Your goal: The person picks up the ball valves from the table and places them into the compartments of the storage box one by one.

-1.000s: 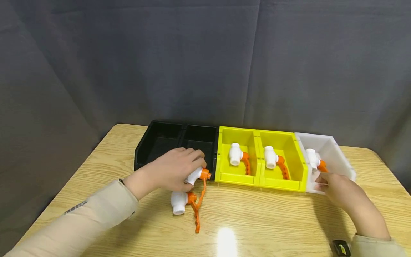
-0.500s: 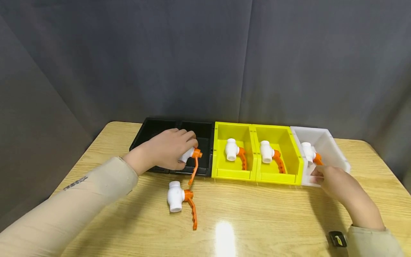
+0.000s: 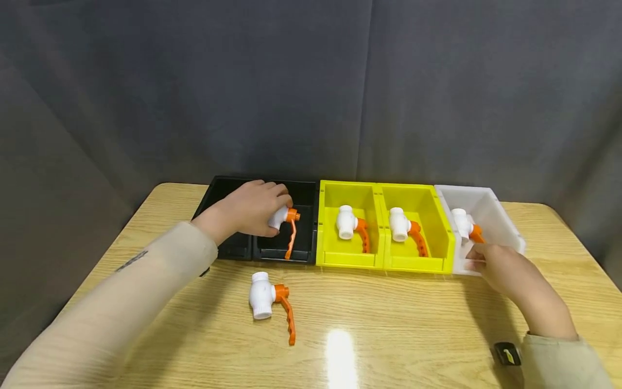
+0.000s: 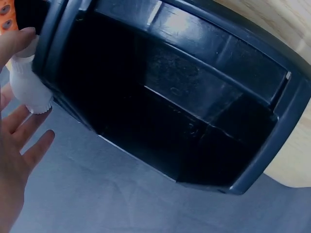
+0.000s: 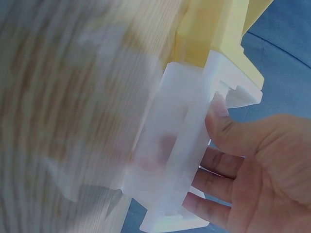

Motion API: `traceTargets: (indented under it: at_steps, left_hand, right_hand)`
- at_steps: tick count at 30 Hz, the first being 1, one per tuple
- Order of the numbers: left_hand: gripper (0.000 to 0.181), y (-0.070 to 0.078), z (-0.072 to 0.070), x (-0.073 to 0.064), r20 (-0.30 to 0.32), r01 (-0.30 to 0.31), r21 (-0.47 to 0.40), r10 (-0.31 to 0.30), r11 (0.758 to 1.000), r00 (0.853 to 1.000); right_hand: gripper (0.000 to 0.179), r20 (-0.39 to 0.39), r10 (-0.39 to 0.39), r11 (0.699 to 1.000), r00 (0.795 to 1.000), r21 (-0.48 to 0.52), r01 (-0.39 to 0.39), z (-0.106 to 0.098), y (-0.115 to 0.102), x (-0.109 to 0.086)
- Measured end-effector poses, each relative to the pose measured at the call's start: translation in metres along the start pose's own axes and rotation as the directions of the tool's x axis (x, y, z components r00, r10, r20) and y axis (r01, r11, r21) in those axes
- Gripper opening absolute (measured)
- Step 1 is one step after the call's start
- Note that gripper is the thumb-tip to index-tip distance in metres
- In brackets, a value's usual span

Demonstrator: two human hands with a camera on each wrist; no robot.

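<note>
My left hand point(image 3: 255, 208) holds a white ball valve point(image 3: 278, 218) with an orange lever, low over the right one of two black bins point(image 3: 284, 258). In the left wrist view the thumb lies across the white valve body point(image 4: 30, 87). At the right end of the row, my right hand point(image 3: 505, 270) grips the front edge of a white bin point(image 3: 505, 216), its fingers behind the rim in the right wrist view. A similar valve point(image 3: 461, 224) lies inside that bin, its orange lever partly hidden by the hand. Another valve point(image 3: 262, 296) lies on the table in front of the black bins.
Two yellow bins point(image 3: 350, 261) stand between the black and white ones, each with an orange-levered valve point(image 3: 399, 224) inside. All the bins form one row on the wooden table point(image 3: 389, 324). Dark grey cloth point(image 3: 291, 92) hangs behind. A small black object point(image 3: 507, 354) shows beside the right sleeve.
My left hand has carried its valve up from beside the one on the table to over the right black bin. The right hand stays at the white bin; the head view shifts slightly.
</note>
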State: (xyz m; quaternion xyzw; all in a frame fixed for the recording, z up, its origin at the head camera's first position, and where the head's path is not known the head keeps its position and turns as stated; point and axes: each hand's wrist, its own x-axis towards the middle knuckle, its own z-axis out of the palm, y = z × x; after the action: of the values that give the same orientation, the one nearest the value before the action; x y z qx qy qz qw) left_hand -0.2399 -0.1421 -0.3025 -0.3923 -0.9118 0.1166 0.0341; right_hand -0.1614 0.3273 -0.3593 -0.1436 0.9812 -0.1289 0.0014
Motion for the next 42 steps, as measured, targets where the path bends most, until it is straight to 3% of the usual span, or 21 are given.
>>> traceTargets:
  at_steps: [7,17,34,42]
  left_hand:
    - [0.06,-0.007,0.008,0.006,0.052,0.095,-0.077,-0.091,0.992,0.994]
    - [0.057,-0.012,0.016,0.016,0.104,0.156,-0.09,-0.146,0.984,0.984]
    - [0.05,-0.002,0.032,0.043,0.153,0.127,0.012,-0.127,0.992,0.98]
    - [0.051,0.006,0.039,0.051,0.215,0.153,0.005,-0.15,0.988,0.965]
  right_hand:
    - [0.013,0.006,-0.002,1.0,1.0,0.008,0.002,0.001,-0.003,0.003]
    - [0.01,0.025,0.02,1.0,0.999,0.013,-0.021,0.003,-0.003,0.003]
    - [0.013,-0.017,-0.01,1.0,1.0,-0.002,0.01,0.005,0.001,0.004]
    - [0.011,-0.03,-0.011,1.0,0.999,-0.007,0.011,0.007,0.001,0.003]
